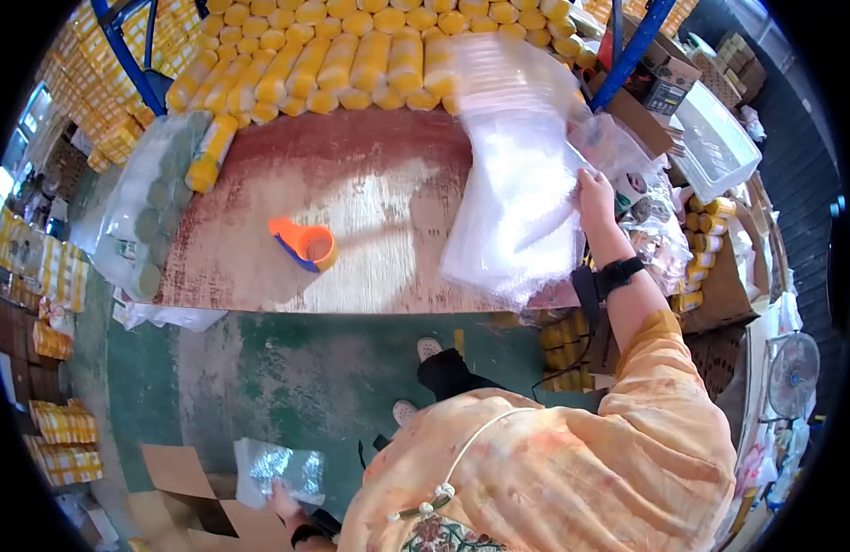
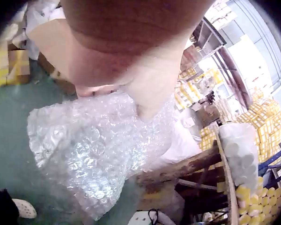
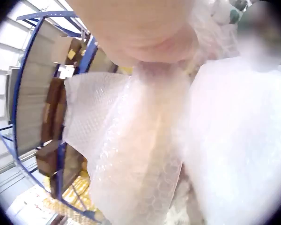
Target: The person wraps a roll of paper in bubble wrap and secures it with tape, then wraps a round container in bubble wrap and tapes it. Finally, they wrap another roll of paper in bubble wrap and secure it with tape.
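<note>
1. Pinching a wrap stack [image 1: 517,184] at its right edge, the right grip [image 1: 595,198] holds it over the worn wood surface [image 1: 379,193], long axis running away from the person. The left grip [image 1: 282,501] is well apart, low over the green floor [image 1: 259,368], and clasps a wrap piece [image 1: 282,469]. Yellow rolls [image 1: 351,55] line the far edge.
2. Left wrist: fingers curl onto the wrap piece [image 2: 98,154], which hangs below them.
3. Right wrist: the wrap stack [image 3: 131,154] trails from clenched fingers, with blue racking [image 3: 61,154] behind.
</note>
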`<state>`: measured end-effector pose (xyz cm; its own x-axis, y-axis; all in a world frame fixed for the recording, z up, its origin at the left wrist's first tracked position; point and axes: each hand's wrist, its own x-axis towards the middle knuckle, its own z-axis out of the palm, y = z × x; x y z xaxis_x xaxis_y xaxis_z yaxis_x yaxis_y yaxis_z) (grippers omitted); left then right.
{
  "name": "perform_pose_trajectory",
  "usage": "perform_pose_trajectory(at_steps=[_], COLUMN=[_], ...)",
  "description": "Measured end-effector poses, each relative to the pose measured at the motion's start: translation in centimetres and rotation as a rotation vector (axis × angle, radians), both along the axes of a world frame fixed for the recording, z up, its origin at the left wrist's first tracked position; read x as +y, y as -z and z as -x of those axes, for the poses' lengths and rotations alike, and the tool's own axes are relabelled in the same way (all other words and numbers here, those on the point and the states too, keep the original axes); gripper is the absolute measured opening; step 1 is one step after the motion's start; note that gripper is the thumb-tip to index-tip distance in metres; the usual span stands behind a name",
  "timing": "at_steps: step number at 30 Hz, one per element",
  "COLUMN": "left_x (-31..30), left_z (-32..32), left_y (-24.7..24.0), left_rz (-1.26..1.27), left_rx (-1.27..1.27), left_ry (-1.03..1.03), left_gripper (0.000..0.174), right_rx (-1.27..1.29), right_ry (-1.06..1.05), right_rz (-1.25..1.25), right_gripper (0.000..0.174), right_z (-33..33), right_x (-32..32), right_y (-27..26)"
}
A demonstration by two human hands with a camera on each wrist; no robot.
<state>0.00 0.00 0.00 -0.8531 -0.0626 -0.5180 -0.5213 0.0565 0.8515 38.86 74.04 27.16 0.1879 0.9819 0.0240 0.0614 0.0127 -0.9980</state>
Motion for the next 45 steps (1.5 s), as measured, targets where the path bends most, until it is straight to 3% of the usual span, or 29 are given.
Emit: perform_pose_trajectory(at_steps=[1, 2, 3, 5, 7, 8, 9, 11, 12, 14, 17, 21, 22, 23, 24, 25, 26, 27, 28, 29, 30, 31, 33, 36, 38, 39, 40, 42, 45], left_x=[3.2, 5.3, 5.7, 9.1, 11.9, 11.9, 12.3, 14.1, 15.5, 13.7, 15.4, 16.0, 19.1, 19.1, 19.0, 22.2, 23.0, 26.6, 23.4, 25.4, 26.2, 28.7, 31.7, 35.9, 38.1, 39.2, 40.2, 41.8, 42.5], left_z=[0.4, 0.7, -2.5, -0.7, 0.8, 1.2, 1.5, 1.2, 0.6, 2.3, 2.2, 2.6, 0.8, 0.9, 1.8, 0.2, 0.5, -1.0, 2.0, 2.0, 2.4, 1.9, 2.3, 3.9, 5.1, 5.8, 6.6, 7.9, 10.0], left_y=[-3.6, -5.4, -9.7, -10.0, -10.0, -9.4, -9.6, -10.8, -12.0, -10.2, -11.5, -13.2, -16.6, -17.2, -18.2, -22.3, -23.6, -27.1, -24.8, -26.0, -26.8, -28.4, -29.9, -30.0, -29.4, -29.1, -28.8, -28.5, -28.0], left_rz=[0.021, -0.072, 0.031, 0.079, -0.047, 0.085, 0.129, 0.126, 0.079, 0.193, 0.250, 0.204, 0.078, 0.091, 0.141, 0.049, -0.042, -0.142, -0.179, -0.224, -0.197, -0.173, -0.364, -0.512, -0.535, -0.534, -0.534, -0.476, -0.419], left_rx=[-0.028, 0.052, 0.017, 0.043, 0.123, 0.260, 0.279, 0.204, 0.112, 0.240, 0.191, 0.161, 0.191, 0.224, 0.209, 0.326, 0.277, 0.311, 0.291, 0.325, 0.288, 0.316, 0.318, 0.262, 0.239, 0.243, 0.247, 0.296, 0.273], left_ry=[-0.103, -0.022, -0.004, 0.052, 0.108, 0.263, 0.306, 0.276, 0.196, 0.380, 0.378, 0.295, 0.214, 0.203, 0.184, 0.273, 0.171, 0.166, 0.249, 0.226, 0.250, 0.213, 0.287, 0.360, 0.453, 0.535, 0.621, 0.854, 1.103], left_gripper=[0.041, 0.037, 0.037, 0.037, 0.037, 0.037, 0.036, 0.035, 0.035, 0.034, 0.034, 0.034, 0.034, 0.036, 0.037, 0.041, 0.046, 0.050, 0.050, 0.046, 0.043, 0.035, 0.039, 0.044, 0.046, 0.047, 0.048, 0.052, 0.057], right_rx=[-0.039, -0.031, -0.076, 0.088, 0.118, -0.378, -0.677, -1.269, -1.242, -1.165, -1.270, -1.482, -1.473, -1.381, -1.415, -1.445, -1.449, -1.253, -1.356, -1.328, -1.145, -1.202, -0.901, -0.707, -0.524, -0.382, -0.534, -0.534, -0.317], right_ry=[0.084, 0.147, 0.158, 0.279, 0.154, 0.209, 0.244, 0.261, 0.088, -0.259, -0.467, -0.361, -0.494, -0.487, -0.510, -0.523, -0.554, -0.550, -0.403, -0.299, -0.352, -0.241, -0.416, -0.605, -0.906, -1.026, -1.055, -1.069, -1.243], right_rz=[0.031, 0.043, 0.221, 0.287, 0.342, 0.219, 0.064, -0.274, -0.328, -0.433, -0.663, -0.235, 0.055, 0.105, 0.013, -0.156, -0.339, -0.324, -0.514, -0.701, -0.762, -0.814, -0.895, -0.720, -0.634, -0.464, -0.781, -0.803, -0.344], right_gripper=[0.012, 0.012, 0.012, 0.011, 0.013, 0.025, 0.030, 0.040, 0.043, 0.048, 0.049, 0.062, 0.068, 0.067, 0.067, 0.066, 0.065, 0.059, 0.054, 0.051, 0.050, 0.040, 0.030, 0.025, 0.024, 0.025, 0.032, 0.040, 0.036], right_z=[-0.2, -0.3, -4.4, -4.7, -6.4, -8.0, -7.9, -4.7, -4.4, -3.7, 0.0, 4.0, 4.4, 4.5, 4.0, 3.5, 2.3, 1.8, 1.7, 2.0, 2.8, 4.2, 7.5, 13.2, 16.9, 18.5, 20.2, 24.4, 30.3], right_x=[1.1, 1.8, 3.6, 5.5, 8.1, 9.6, 8.5, 5.0, 5.7, 7.4, 10.1, 15.5, 16.8, 17.2, 19.5, 20.2, 22.0, 22.7, 21.8, 21.9, 20.8, 19.2, 16.0, 7.6, 2.0, -0.6, -3.3, -8.6, -13.0], right_y=[1.5, 3.0, 4.6, 5.7, 8.6, 10.9, 9.9, 3.8, 3.4, 3.0, 1.3, 5.9, 7.5, 7.5, 10.2, 11.1, 12.9, 12.6, 12.0, 10.9, 8.3, 6.2, 1.2, -4.9, -5.6, -4.7, -4.9, -5.1, 0.1])
